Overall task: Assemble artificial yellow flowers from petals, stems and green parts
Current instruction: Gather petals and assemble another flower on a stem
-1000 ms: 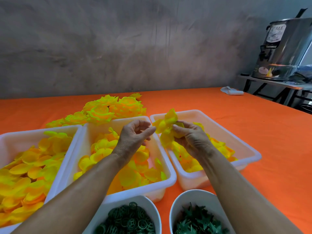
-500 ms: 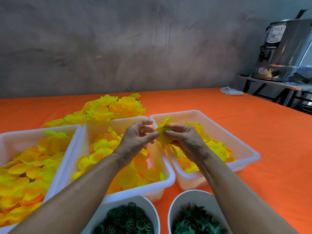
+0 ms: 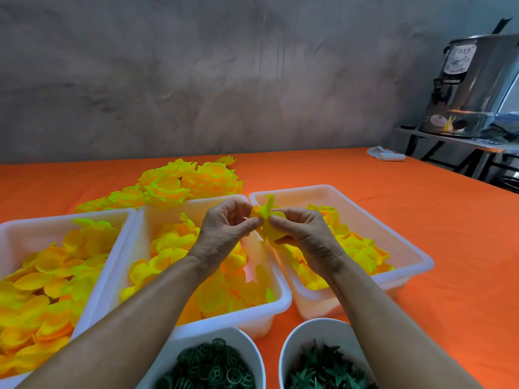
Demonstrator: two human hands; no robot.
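Observation:
Both hands meet above the gap between the middle tray (image 3: 276,300) and the right tray (image 3: 421,259). My right hand (image 3: 304,238) grips a bunch of yellow petals (image 3: 266,217), and my left hand (image 3: 224,230) pinches the same bunch from the left with thumb and fingers. Loose yellow petals fill all three white trays, including the left tray (image 3: 118,217). A pile of finished yellow flowers (image 3: 179,183) lies behind the trays. Two white bowls sit nearest me: one with green rings (image 3: 210,366), one with green star-shaped parts (image 3: 320,369).
Orange cloth (image 3: 421,206) covers the table, bare at the right and far side. A white folded rag (image 3: 386,154) lies at the far right edge. A steel urn (image 3: 477,85) stands on a side table beyond. A grey wall is behind.
The right hand has lowered the petal bunch slightly and the left hand has closed in on it, going from reaching to pinching it.

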